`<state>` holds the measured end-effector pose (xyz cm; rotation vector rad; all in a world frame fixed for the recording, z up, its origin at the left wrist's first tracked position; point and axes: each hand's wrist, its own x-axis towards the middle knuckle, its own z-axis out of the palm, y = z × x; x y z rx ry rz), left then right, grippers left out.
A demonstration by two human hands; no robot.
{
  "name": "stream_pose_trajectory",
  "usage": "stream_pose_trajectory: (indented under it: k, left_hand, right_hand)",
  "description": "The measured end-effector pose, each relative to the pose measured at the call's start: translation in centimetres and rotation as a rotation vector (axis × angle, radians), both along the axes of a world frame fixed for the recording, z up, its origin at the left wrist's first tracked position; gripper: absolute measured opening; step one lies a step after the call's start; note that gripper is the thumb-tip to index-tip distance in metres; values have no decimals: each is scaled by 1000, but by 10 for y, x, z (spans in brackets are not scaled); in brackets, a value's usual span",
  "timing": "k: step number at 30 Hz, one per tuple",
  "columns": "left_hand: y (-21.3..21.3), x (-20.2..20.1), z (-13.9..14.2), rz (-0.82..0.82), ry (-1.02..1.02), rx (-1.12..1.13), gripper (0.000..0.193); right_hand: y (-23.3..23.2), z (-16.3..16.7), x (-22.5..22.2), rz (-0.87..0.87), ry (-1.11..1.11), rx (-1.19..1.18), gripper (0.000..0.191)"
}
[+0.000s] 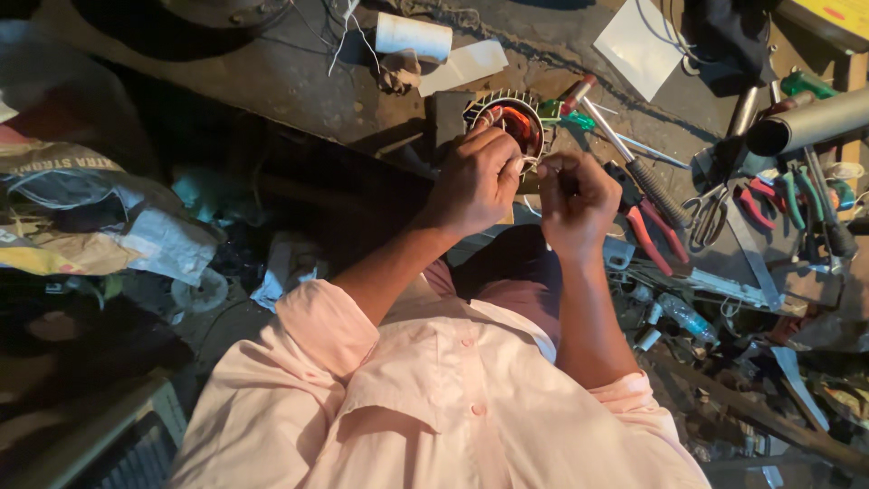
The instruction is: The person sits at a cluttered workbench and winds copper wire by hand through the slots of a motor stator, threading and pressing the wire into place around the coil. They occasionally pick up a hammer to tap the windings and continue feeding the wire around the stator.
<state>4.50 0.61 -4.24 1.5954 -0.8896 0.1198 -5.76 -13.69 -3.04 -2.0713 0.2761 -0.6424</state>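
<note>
Dim workshop, warm light from above. Grimy dark counter (299, 81) w/ clutter: red-handled pliers (654, 237), scissors (708, 214), grey pipe (810, 122), paper sheet (643, 41). Crumpled sacks (81, 217) at one side.

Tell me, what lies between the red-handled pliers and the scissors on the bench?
In the head view, a black-gripped screwdriver lies slanted between the pliers and the scissors, right of the right hand.

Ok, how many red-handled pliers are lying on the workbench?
2: one pair of red-handled pliers lies beside the right hand, a smaller red-handled pair by the scissors. Clutter may hide more.
</note>
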Motion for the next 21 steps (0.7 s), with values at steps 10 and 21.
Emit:
stream_pose_trajectory:
  k: [10, 21]
  left_hand:
    - [-3, -1, -8, 41, -115, 108, 10]
    - [1, -7, -8, 40, -113, 99, 7]
  right_hand:
    - [3, -1, -5, -124, -154, -226, 16]
    - [-12, 40, -26, 112, -54, -598, 15]
